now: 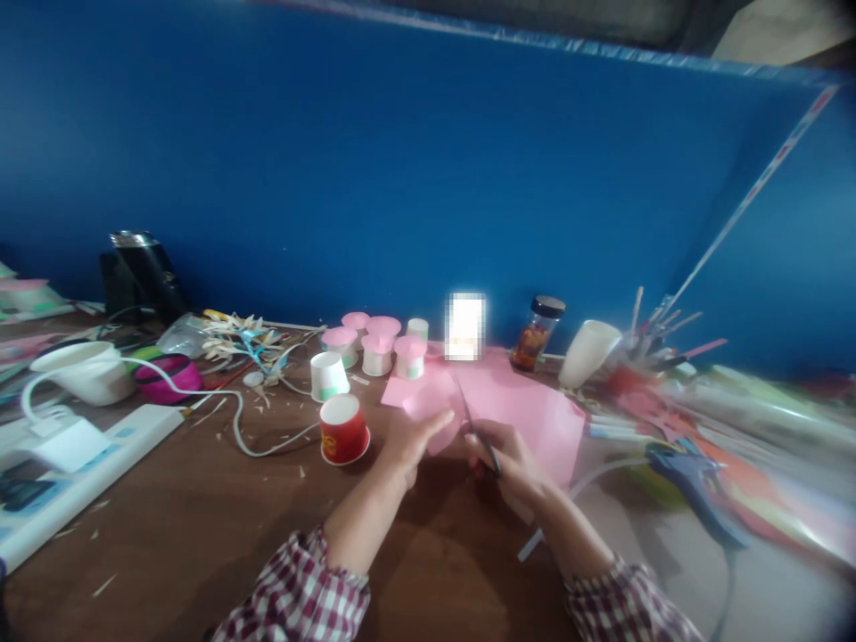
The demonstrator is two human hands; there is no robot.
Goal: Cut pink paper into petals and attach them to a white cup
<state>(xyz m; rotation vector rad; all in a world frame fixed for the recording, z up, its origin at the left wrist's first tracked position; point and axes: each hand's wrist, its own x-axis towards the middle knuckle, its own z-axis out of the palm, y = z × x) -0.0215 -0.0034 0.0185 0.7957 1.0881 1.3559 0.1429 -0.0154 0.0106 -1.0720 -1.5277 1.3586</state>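
My left hand holds a small rounded piece of pink paper by its lower edge. My right hand grips a pair of scissors whose blades point up into that paper. A larger pink sheet lies on the brown table just behind both hands. An upturned red paper cup stands close to the left of my left hand.
Several white cups with pink tops stand behind the paper, with an upturned white cup near them. A glass jar and a white cup are at the back right. A blue glue gun lies right, a power strip left.
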